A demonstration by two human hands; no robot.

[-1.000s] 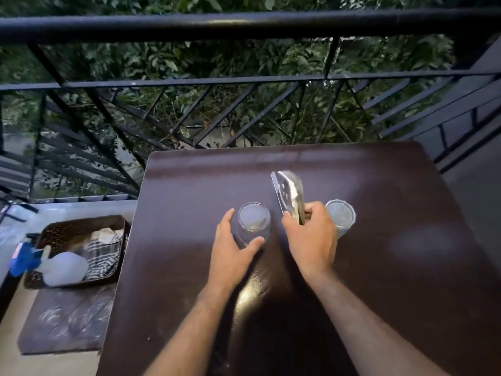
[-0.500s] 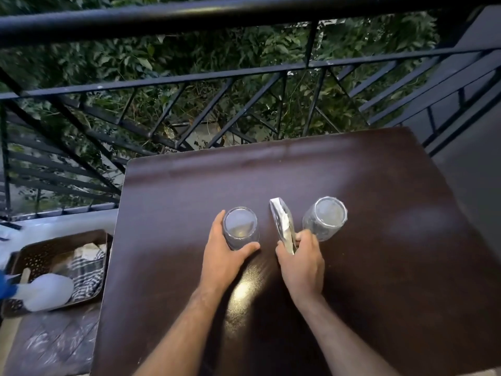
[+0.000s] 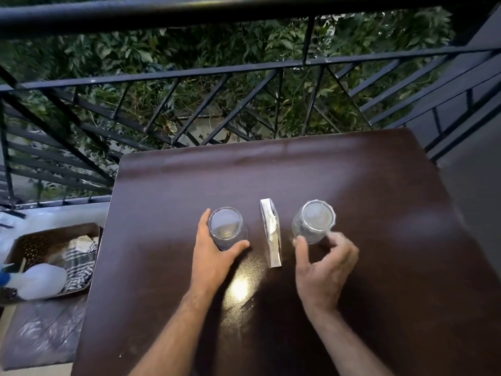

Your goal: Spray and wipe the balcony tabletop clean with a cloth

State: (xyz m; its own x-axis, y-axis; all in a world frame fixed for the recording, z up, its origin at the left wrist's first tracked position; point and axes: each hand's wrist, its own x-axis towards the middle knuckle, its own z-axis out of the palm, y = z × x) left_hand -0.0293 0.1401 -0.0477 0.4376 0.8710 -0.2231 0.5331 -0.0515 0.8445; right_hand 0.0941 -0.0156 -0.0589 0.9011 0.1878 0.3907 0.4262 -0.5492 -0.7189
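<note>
Balcony surface (image 3: pixel 339 172) at an early stage of the cleaning task, judged from the present layout: neither spraying nor wiping appears to have begun, since three items stand on it. The left hand (image 3: pixel 214 256) is wrapped around the left glass (image 3: pixel 227 226), thumb on its near side, fingers along its left side. The right hand (image 3: pixel 322 270) is spread and empty, its blurred fingertips just beside the right glass (image 3: pixel 313 222), not yet closed on it. Between the hands a narrow silvery holder with white paper in it (image 3: pixel 271 234) stands on edge, touched by neither. The spray bottle (image 3: pixel 40 280), white with a blue head, and the checked cloth (image 3: pixel 80 264) lie in a brown perforated tray (image 3: pixel 35 244) on the floor, well to the left of the left hand and below surface level; both are out of the hands. The tabletop is dark brown and glossy, with a bright light reflection between the forearms, fine pale specks near it, and faint hazy patches beyond the right hand. Remaining, by this reading: clearing the items, fetching bottle and cloth, spraying, wiping.
</note>
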